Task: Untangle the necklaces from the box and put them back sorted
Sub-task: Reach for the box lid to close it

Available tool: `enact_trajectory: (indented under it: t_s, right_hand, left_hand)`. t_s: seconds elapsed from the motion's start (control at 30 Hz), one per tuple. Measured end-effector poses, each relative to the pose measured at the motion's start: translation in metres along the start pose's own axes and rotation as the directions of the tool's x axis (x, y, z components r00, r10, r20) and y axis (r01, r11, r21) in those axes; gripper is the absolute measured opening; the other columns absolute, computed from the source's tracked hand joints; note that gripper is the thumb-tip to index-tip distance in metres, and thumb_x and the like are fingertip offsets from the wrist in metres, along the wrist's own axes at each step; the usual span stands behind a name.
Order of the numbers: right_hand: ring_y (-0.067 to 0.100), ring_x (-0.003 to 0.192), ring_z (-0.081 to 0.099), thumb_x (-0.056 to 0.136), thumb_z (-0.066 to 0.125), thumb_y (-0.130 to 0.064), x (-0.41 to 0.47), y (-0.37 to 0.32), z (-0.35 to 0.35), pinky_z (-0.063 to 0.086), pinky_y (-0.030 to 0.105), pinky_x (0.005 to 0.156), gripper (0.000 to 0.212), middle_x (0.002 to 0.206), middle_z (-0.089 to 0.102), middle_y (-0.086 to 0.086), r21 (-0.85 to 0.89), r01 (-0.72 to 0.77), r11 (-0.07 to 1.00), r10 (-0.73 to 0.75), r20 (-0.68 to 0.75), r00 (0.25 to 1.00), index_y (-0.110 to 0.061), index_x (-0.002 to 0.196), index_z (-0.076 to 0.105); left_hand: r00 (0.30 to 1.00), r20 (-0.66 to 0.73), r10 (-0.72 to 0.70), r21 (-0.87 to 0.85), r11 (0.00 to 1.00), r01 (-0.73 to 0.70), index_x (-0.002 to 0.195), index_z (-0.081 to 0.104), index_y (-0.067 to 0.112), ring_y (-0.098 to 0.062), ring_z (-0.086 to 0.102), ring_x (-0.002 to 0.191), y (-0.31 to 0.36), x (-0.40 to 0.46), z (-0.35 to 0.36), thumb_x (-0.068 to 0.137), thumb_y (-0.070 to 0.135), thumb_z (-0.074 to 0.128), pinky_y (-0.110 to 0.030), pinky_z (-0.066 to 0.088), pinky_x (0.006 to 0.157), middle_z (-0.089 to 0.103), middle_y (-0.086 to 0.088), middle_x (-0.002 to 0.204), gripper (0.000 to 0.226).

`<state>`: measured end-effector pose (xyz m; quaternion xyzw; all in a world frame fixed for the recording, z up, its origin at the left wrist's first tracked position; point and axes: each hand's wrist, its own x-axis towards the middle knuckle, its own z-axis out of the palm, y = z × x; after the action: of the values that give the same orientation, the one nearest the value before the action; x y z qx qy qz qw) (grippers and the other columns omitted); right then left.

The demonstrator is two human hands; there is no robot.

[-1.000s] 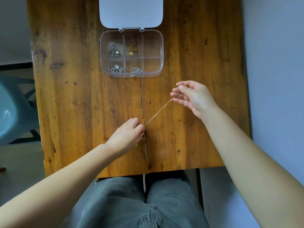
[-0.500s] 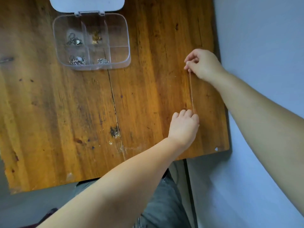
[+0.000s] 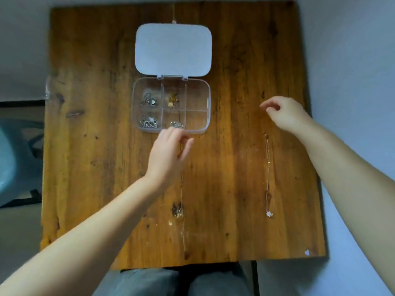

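Note:
A clear six-compartment box (image 3: 205, 107) lies open on the wooden table (image 3: 96, 167), its white lid (image 3: 173, 49) folded back. Jewellery sits in four compartments: silver pieces (image 3: 149, 100) top left, a gold piece (image 3: 172, 99) top middle, a silver tangle (image 3: 149, 122) bottom left, a small silver chain (image 3: 176, 124) bottom middle. A thin necklace (image 3: 267, 167) lies stretched straight on the table's right side, with a small pendant (image 3: 269, 214) at its near end. My left hand (image 3: 168, 154) hovers just below the box, fingers spread, empty. My right hand (image 3: 286, 114) hovers above the necklace's far end, fingers loosely curled, empty.
A crack runs down the table's middle. The table's right edge is close to a pale wall (image 3: 352, 60). A blue-grey chair (image 3: 15, 159) stands at the left. My legs in grey trousers (image 3: 171, 280) are below the near edge.
Both hands let go of the thin necklace, which now lies straight on the table's right side. My left hand has moved left to the box; my right hand has lifted off.

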<state>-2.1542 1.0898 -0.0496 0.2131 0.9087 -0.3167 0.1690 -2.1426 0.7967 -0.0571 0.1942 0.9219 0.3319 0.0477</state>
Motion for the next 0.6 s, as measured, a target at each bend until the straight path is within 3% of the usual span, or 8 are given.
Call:
enact_trajectory:
  t_s: [0.07, 0.17, 0.27, 0.33, 0.43, 0.5, 0.6]
  right_hand:
    - [0.022, 0.117, 0.055, 0.099, 0.043, -0.019, 0.016, -0.025, 0.005, 0.046, 0.029, 0.092, 0.028, 0.129, 0.058, 0.004, 0.144, -0.011, 0.989, 0.011, 0.0, 1.0, -0.021, 0.123, 0.058]
    - [0.016, 0.105, 0.058, 0.099, 0.042, -0.02, 0.046, -0.07, 0.021, 0.05, 0.024, 0.079, 0.034, 0.123, 0.06, 0.003, 0.376, -0.031, 0.926, 0.046, -0.031, 0.998, -0.017, 0.131, 0.052]
    - [0.013, 0.093, 0.056, 0.098, 0.043, -0.021, 0.073, -0.108, 0.039, 0.044, 0.02, 0.068, 0.039, 0.117, 0.06, 0.005, 0.485, -0.069, 0.872, 0.102, -0.043, 0.994, -0.013, 0.136, 0.048]
    - [0.009, 0.082, 0.055, 0.098, 0.047, -0.019, 0.081, -0.123, 0.045, 0.039, 0.018, 0.06, 0.036, 0.116, 0.062, 0.002, 0.556, -0.093, 0.826, 0.14, -0.044, 0.989, -0.013, 0.132, 0.052]
    - [0.008, 0.082, 0.055, 0.096, 0.051, -0.016, 0.078, -0.129, 0.045, 0.04, 0.017, 0.06, 0.028, 0.112, 0.064, -0.003, 0.61, -0.068, 0.789, 0.16, -0.098, 0.982, -0.017, 0.122, 0.061]
    - [0.01, 0.091, 0.056, 0.094, 0.054, -0.017, 0.07, -0.129, 0.042, 0.044, 0.017, 0.068, 0.024, 0.107, 0.063, -0.006, 0.597, -0.015, 0.802, 0.127, -0.145, 0.981, -0.018, 0.117, 0.064]
    - [0.015, 0.1, 0.058, 0.092, 0.058, -0.018, 0.054, -0.125, 0.037, 0.046, 0.026, 0.082, 0.016, 0.103, 0.064, -0.005, 0.52, 0.081, 0.85, 0.039, -0.215, 0.976, -0.02, 0.105, 0.067]
  left_hand:
    - [0.984, -0.133, -0.115, 0.024, 0.993, 0.119, 0.093, 0.057, 0.006, -0.02, 0.048, 0.081, -0.033, 0.037, -0.04, 0.09, 0.015, 0.055, -0.023, 0.031, 0.07, 0.054, -0.003, 0.086, 0.01]
    - [0.907, -0.239, -0.346, -0.029, 0.937, 0.349, 0.113, 0.056, 0.003, -0.03, 0.053, 0.103, -0.07, 0.101, -0.072, 0.092, 0.019, 0.05, -0.03, 0.039, 0.086, 0.06, -0.016, 0.108, 0.027]
    - [0.808, -0.06, -0.586, -0.193, 0.801, 0.567, 0.131, 0.049, 0.009, -0.023, 0.051, 0.119, -0.081, 0.15, -0.08, 0.094, 0.028, 0.048, -0.033, 0.041, 0.096, 0.054, -0.011, 0.133, 0.042]
    - [0.812, 0.057, -0.58, -0.263, 0.776, 0.573, 0.127, 0.054, 0.011, -0.019, 0.054, 0.112, -0.081, 0.167, -0.077, 0.093, 0.022, 0.051, -0.027, 0.044, 0.088, 0.057, -0.008, 0.13, 0.037]
    - [0.817, 0.074, -0.571, -0.335, 0.758, 0.56, 0.111, 0.062, 0.01, -0.02, 0.059, 0.102, -0.079, 0.175, -0.079, 0.088, 0.008, 0.056, -0.022, 0.047, 0.073, 0.064, -0.007, 0.112, 0.024]
    - [0.823, 0.087, -0.562, -0.377, 0.746, 0.549, 0.099, 0.061, 0.016, -0.017, 0.06, 0.088, -0.081, 0.173, -0.083, 0.085, 0.005, 0.057, -0.017, 0.044, 0.058, 0.064, -0.003, 0.096, 0.017]
    - [0.86, 0.061, -0.506, -0.396, 0.779, 0.486, 0.092, 0.062, 0.018, -0.008, 0.056, 0.069, -0.083, 0.157, -0.091, 0.084, 0.011, 0.06, -0.012, 0.041, 0.051, 0.061, 0.003, 0.082, 0.011]
